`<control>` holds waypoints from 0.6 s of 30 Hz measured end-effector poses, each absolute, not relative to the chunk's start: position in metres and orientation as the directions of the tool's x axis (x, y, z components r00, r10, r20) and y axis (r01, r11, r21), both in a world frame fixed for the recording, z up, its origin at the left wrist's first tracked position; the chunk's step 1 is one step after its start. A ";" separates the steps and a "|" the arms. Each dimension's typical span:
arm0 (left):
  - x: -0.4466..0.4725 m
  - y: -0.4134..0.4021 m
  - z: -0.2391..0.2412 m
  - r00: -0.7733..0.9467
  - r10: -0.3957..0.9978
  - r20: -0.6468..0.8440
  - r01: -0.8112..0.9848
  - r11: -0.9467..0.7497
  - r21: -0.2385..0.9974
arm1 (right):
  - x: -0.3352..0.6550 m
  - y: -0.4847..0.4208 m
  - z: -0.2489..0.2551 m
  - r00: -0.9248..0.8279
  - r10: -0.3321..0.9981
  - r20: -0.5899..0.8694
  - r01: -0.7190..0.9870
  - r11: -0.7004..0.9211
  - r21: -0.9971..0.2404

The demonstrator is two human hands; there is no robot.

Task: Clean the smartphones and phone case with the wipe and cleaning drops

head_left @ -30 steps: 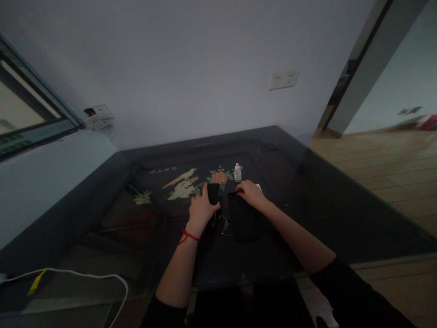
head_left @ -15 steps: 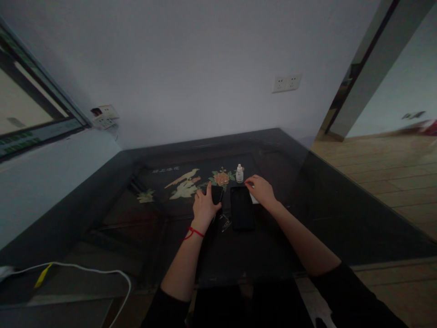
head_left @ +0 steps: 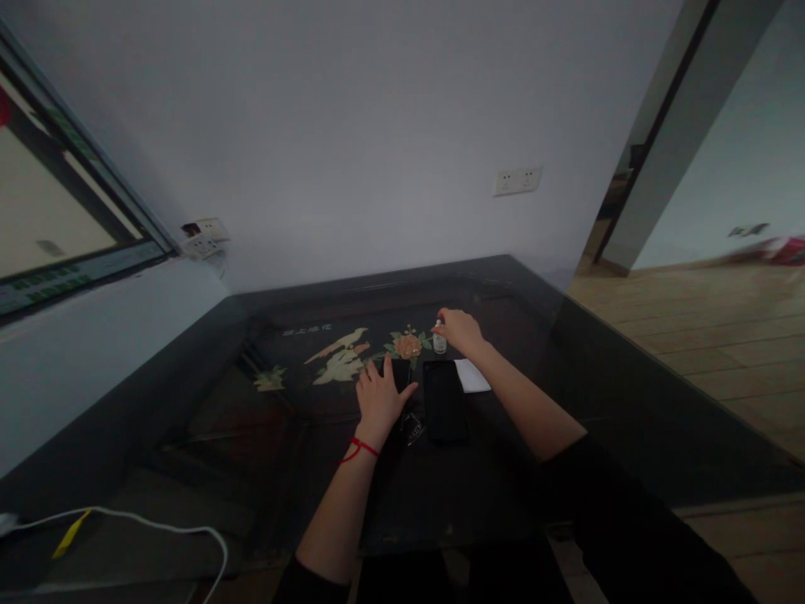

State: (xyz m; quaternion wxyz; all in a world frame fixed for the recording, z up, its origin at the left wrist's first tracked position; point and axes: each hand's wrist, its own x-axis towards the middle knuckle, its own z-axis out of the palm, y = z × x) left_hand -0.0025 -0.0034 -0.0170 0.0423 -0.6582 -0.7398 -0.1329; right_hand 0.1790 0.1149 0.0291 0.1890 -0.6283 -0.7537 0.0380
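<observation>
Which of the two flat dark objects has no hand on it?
The dark slab right beside the white sheet; the other slab lies partly covered by the left hand.

On my feed, R hand (head_left: 459,329) part-hides the white bottle (head_left: 439,345); label txt too small to read. L hand (head_left: 378,398) covers much of dark phone (head_left: 398,372). Window (head_left: 47,197) cut off at L edge, pink obj. (head_left: 789,251) at R.

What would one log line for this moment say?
Left hand: spread on dark object | Right hand: fingers around bottle top | White paper: beside flat black object
</observation>
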 end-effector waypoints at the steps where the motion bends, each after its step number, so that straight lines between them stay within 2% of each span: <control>1: 0.000 0.002 -0.014 -0.111 0.957 0.270 0.982 0.064 0.178 | 0.176 0.117 0.031 -0.149 0.964 0.221 0.939 0.208 -0.274; 2: 0.003 0.010 -0.011 -0.076 0.952 0.298 0.975 0.009 0.221 | 0.173 0.118 0.032 -0.158 0.966 0.206 0.944 0.209 -0.255; 4: 0.012 0.031 -0.005 0.013 0.965 0.264 0.914 -0.118 0.387 | 0.169 0.119 0.033 -0.171 0.969 0.176 0.953 0.208 -0.222; 5: 0.019 0.042 -0.003 0.026 0.967 0.255 0.900 -0.134 0.415 | 0.167 0.120 0.033 -0.176 0.971 0.159 0.956 0.207 -0.208; 10: 0.053 0.089 -0.008 0.020 0.974 0.226 0.869 -0.129 0.477 | 0.164 0.120 0.032 -0.181 0.978 0.108 0.966 0.197 -0.167; 18: 0.062 0.108 -0.024 -0.015 0.990 0.142 0.837 -0.065 0.544 | 0.172 0.124 0.029 -0.252 0.957 0.146 0.943 0.277 -0.184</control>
